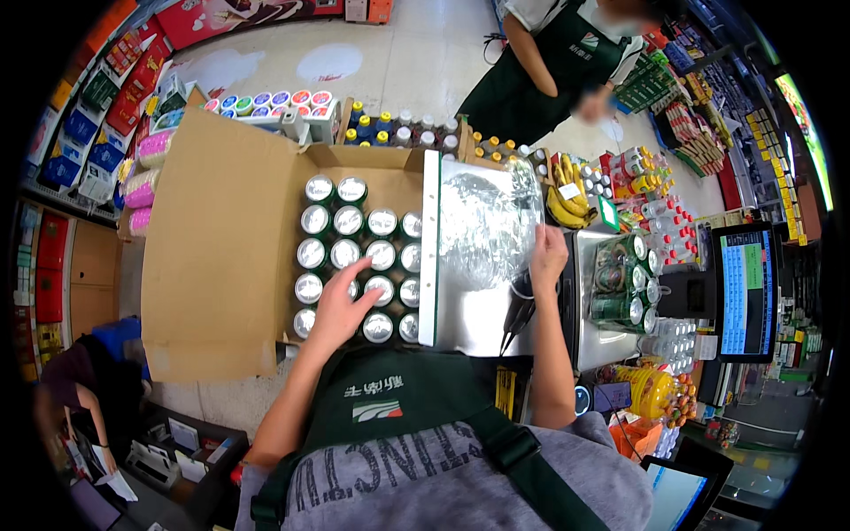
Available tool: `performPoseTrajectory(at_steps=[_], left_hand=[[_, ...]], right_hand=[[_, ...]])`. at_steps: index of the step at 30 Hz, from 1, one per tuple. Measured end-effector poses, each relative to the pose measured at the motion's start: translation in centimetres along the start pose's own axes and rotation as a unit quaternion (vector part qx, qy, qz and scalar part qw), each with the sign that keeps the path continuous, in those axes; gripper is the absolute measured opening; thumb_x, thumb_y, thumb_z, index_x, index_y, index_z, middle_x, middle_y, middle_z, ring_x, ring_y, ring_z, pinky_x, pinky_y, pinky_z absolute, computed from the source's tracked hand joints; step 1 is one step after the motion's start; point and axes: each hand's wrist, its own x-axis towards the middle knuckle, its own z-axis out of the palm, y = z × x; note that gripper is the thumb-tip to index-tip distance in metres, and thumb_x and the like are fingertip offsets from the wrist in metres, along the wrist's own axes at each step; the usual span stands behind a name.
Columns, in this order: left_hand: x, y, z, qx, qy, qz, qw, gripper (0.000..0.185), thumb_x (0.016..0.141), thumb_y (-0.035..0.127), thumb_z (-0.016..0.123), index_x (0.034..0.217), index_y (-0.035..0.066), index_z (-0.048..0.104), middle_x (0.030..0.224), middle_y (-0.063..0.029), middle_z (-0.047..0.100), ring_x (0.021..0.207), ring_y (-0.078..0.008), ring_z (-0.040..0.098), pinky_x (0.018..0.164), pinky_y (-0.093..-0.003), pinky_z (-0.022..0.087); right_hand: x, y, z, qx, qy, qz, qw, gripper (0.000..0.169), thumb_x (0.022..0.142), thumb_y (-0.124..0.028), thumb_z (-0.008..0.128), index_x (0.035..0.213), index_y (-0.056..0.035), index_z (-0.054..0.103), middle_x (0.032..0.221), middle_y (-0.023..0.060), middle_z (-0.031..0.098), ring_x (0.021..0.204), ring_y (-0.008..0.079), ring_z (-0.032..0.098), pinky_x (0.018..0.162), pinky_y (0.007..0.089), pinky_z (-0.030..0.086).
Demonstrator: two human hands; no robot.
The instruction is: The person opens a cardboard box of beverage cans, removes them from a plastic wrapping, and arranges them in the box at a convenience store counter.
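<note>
An opened cardboard box (362, 157) with several rows of upright drink cans (348, 220) stands before me, its large flap (216, 245) folded out to the left. My left hand (345, 302) is over the cans, thumb and fingers apart, near the tops of the middle ones; its contact with them is unclear. My right hand (550, 255) pinches the right edge of a clear plastic bag (488, 219), which lies crumpled on the metal counter (475, 325) right of the box. Below the bag, beside my right wrist, is a black handheld device (518, 318), partly hidden.
Bagged cans (621, 282) lie on a metal plate at the right, beside a monitor (748, 292). Bananas (570, 199), small bottles (405, 136) and lidded tubs (280, 99) line the counter's far side. A co-worker in an apron (551, 73) stands beyond; another person (86, 398) is at lower left.
</note>
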Motion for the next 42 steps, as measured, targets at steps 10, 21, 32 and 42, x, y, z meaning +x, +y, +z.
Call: performPoseTrajectory(at_steps=[10,21,32,42], left_hand=[[0.5,4.4,-3.9,-0.361,-0.036,-0.058,0.930,0.041,0.094,0.010,0.058,0.133,-0.002,0.053,0.114,-0.0128,0.068,0.096,-0.0118,0.066,0.072,-0.0216,0.051],[-6.1,-2.4,-4.3,-0.461,0.150,-0.060,0.873,0.038,0.095,0.009,0.059,0.132,0.005,0.054,0.112,-0.0165,0.068,0.083,-0.0168,0.070,0.063,-0.0207,0.054],[-8.2,3.1,-4.5,-0.097,0.324,0.081,0.938,0.061,0.089,0.018,0.068,0.139,-0.001,0.038,0.137,-0.0157,0.046,0.117,-0.0214,0.049,0.098,-0.0364,0.041],[-10.0,0.9,-5.6,-0.398,0.126,0.028,0.908,0.015,0.090,0.006,0.062,0.104,0.003,0.068,0.090,-0.0030,0.070,0.075,-0.0054,0.063,0.059,-0.0210,0.050]], right_hand=[[-5.6,-19.1,-2.0,0.004,-0.110,-0.387,0.916,0.044,0.072,-0.013,0.077,0.115,-0.0194,0.070,0.127,0.0073,0.057,0.119,0.0338,0.050,0.103,0.0537,0.035],[-8.4,-20.1,0.4,0.525,-0.574,0.229,0.585,0.047,0.095,-0.023,0.061,0.130,0.0065,0.053,0.127,0.0202,0.060,0.107,0.0218,0.063,0.085,0.0331,0.054],[-11.0,-28.7,0.5,0.205,-0.203,-0.407,0.867,0.019,0.064,-0.001,0.077,0.074,-0.0061,0.061,0.069,0.0101,0.058,0.064,0.0291,0.057,0.056,0.0371,0.045],[-15.0,-27.4,2.2,0.346,-0.515,-0.194,0.760,0.047,0.063,-0.006,0.084,0.059,-0.0065,0.037,0.057,-0.0029,0.038,0.057,0.0088,0.034,0.055,0.0253,0.030]])
